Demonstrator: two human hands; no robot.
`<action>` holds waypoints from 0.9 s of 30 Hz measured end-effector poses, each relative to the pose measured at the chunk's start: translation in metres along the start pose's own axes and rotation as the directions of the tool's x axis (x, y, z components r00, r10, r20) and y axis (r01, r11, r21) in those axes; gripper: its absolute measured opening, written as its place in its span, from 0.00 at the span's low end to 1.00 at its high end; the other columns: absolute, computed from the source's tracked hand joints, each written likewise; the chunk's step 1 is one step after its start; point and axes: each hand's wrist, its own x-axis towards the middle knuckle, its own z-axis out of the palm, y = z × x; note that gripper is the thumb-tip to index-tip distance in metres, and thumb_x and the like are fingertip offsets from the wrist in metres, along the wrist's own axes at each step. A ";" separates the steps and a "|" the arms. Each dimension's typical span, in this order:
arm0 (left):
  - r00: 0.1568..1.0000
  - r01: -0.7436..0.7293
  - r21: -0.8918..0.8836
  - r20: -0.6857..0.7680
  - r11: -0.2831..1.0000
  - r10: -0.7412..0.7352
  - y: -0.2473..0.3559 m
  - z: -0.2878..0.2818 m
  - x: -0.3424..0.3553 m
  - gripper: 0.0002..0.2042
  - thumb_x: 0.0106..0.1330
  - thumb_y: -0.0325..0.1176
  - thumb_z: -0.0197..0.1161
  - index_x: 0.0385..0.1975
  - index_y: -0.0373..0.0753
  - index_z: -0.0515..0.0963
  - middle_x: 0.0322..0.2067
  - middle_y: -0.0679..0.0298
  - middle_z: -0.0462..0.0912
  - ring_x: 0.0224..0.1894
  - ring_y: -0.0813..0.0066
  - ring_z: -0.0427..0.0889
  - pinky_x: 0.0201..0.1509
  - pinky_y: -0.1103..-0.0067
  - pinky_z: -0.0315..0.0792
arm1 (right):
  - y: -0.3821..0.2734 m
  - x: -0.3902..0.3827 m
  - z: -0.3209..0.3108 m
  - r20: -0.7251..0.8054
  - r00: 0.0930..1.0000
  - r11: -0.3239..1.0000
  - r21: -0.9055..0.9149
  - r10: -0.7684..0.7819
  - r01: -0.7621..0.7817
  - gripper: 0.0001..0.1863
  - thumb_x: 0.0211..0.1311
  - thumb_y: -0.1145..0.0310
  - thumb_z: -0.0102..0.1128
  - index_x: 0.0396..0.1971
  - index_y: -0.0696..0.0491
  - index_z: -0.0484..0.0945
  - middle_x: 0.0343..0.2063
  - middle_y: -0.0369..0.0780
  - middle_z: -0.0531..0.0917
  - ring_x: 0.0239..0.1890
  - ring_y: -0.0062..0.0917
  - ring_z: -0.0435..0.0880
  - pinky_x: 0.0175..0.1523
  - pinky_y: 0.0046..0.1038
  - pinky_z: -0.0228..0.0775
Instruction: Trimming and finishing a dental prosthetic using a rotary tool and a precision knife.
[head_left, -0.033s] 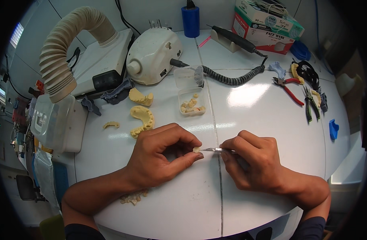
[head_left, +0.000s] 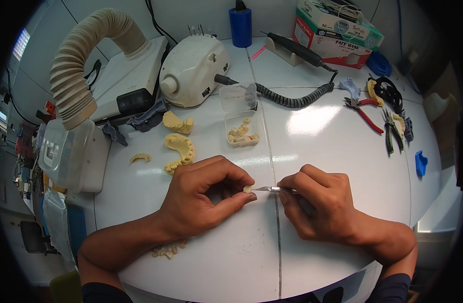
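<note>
Between the thumb and fingertips of my left hand sits a small cream-coloured artificial tooth. My right hand grips a slim, silver craft knife like a pen. Its blade points left, with the tip at the edge of the tooth; whether it touches is too small to tell. Beyond my left hand stand yellow plaster dental casts, one partly hidden by that hand. A clear plastic box with its lid raised holds several cream tooth pieces. More tooth-like bits lie by my left forearm.
At the back are a ribbed suction hose, a white control unit and a corded handpiece. Red-handled pliers and black-and-green pliers lie at right. A lidded plastic container stands at left. Mask boxes fill the back right.
</note>
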 end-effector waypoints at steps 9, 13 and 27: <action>1.000 0.007 0.012 0.026 1.000 -0.008 0.004 -0.002 0.001 0.10 0.64 0.20 0.78 0.42 0.32 0.86 0.39 0.60 0.88 0.39 0.79 0.88 0.41 0.82 0.83 | 0.001 0.000 0.000 0.014 1.000 1.000 -0.015 -0.008 0.008 0.08 0.56 0.75 0.75 0.34 0.55 0.84 0.24 0.37 0.79 0.17 0.29 0.80 0.21 0.32 0.69; 1.000 0.004 -0.018 0.020 1.000 -0.004 0.001 -0.001 0.002 0.09 0.66 0.17 0.74 0.45 0.31 0.86 0.41 0.58 0.88 0.42 0.77 0.89 0.44 0.81 0.84 | 0.001 0.000 0.000 0.003 1.000 1.000 -0.001 -0.002 0.002 0.08 0.56 0.75 0.75 0.34 0.55 0.84 0.24 0.37 0.79 0.17 0.29 0.80 0.21 0.31 0.69; 0.997 0.066 -0.128 0.057 0.990 -0.059 -0.001 -0.002 -0.002 0.09 0.70 0.16 0.67 0.49 0.28 0.84 0.44 0.56 0.89 0.46 0.77 0.89 0.53 0.80 0.84 | 0.001 -0.001 0.002 -0.003 1.000 1.000 -0.015 0.012 -0.012 0.07 0.58 0.73 0.75 0.34 0.54 0.84 0.25 0.37 0.79 0.17 0.30 0.80 0.22 0.32 0.69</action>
